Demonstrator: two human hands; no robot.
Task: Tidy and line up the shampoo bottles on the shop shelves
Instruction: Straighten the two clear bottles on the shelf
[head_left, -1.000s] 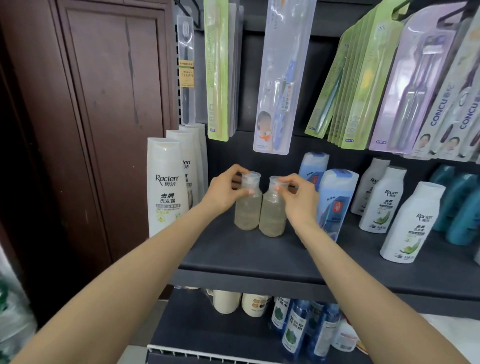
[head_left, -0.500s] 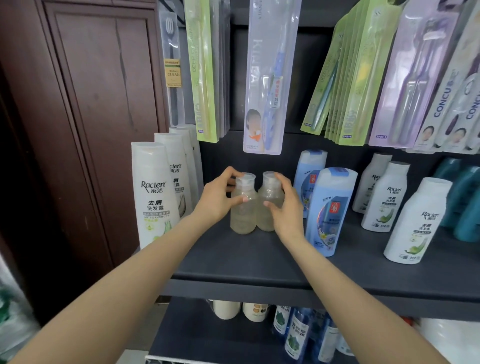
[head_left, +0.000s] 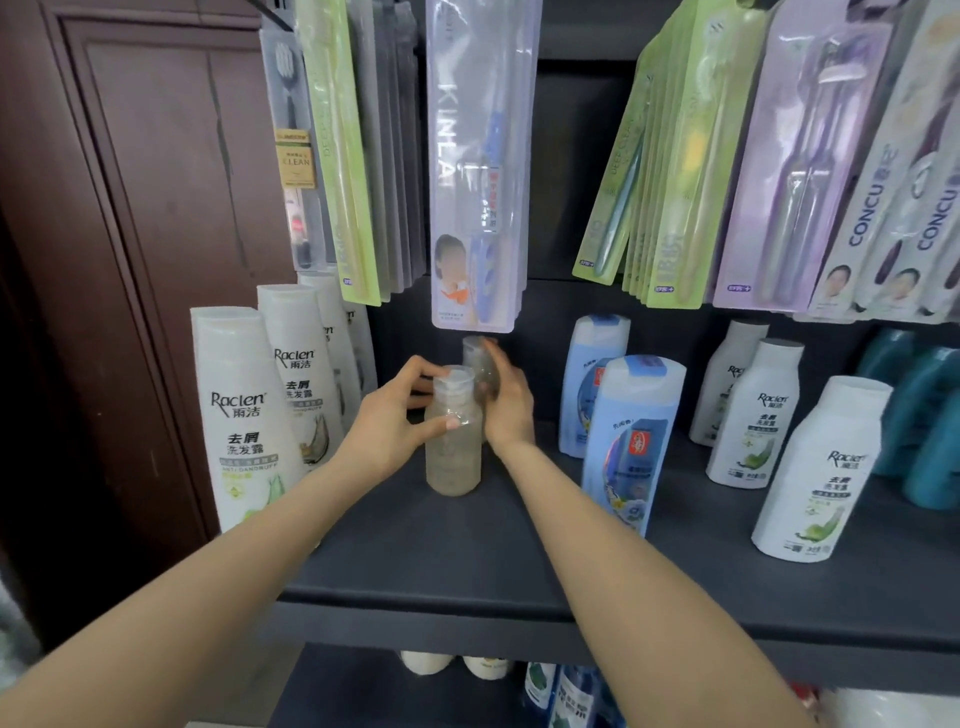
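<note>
Hands (head_left: 395, 421) (head_left: 506, 410) gripping clear bottles (head_left: 453, 441) (head_left: 480, 374) | shelf (head_left: 415, 561) front bare

The scene is taken by a single head-worn wide-angle camera, aimed forward and slightly down from close range at a dark shelf (head_left: 415, 561), with both forearms seen reaching away from the near edge toward the far bottles.

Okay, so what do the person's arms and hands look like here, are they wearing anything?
Both arms are bare from where they enter the frame to the fingertips: no sleeves, gloves, watch, bracelets or rings show. The left hand and right hand are bare too, with short nails that appear unpainted. No markings show on either forearm.
</note>
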